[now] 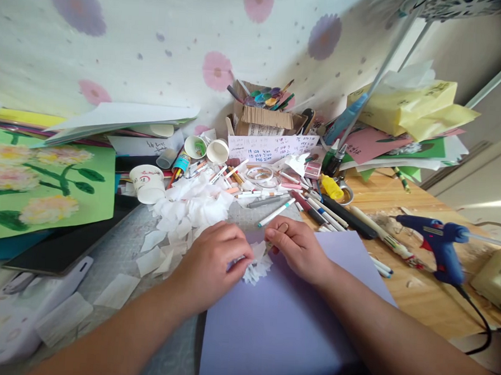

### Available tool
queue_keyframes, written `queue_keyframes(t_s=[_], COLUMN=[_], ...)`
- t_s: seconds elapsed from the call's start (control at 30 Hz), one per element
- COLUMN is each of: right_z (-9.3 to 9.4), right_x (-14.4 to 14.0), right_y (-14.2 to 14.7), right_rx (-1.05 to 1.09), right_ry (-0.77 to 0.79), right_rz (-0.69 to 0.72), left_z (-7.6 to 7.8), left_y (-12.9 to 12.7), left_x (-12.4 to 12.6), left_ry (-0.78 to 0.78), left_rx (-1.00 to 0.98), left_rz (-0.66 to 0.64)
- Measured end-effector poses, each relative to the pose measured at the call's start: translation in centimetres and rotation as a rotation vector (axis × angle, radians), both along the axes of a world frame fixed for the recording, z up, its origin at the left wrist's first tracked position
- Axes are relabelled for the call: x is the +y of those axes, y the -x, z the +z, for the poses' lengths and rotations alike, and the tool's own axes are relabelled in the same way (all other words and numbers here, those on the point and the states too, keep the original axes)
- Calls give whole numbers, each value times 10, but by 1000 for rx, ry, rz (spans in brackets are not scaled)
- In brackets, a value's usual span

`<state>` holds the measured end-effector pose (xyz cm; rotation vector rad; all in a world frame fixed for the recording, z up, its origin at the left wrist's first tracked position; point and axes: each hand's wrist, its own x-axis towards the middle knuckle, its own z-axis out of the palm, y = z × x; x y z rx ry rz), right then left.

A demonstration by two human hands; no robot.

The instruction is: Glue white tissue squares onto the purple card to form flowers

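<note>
From my seat I can't see most of the white paper flower (258,267): my left hand (207,269) covers its left half, and my right hand (298,250) hides its top edge. Below the flower, the purple sheet (276,329) runs off the bottom edge. The handwriting on the white card (272,148) behind the flower is too small to read.

A blue glue gun (438,245) lies right of scattered pens (316,208).

Bare forearms, no sleeves; ring (283,227) on right-hand finger.
</note>
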<state>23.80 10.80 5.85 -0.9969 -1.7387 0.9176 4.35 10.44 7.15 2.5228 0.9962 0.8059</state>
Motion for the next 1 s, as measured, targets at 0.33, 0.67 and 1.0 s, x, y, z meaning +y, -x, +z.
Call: queue_keyframes(t_s=[0.33,0.67,1.0], right_z=[-1,7,-1], right_x=[-2,-9,-3], right_y=[-8,2,4], right_rx=[364,-34,-202], right_ry=[-37,-222,-219], right_rz=[-74,67,111], left_z=[0,0,2], left_y=[1,1,4], left_x=[0,1,5], left_ry=[-12,-27,13], left_rx=[185,243,139], left_rz=[-82,-108,-11])
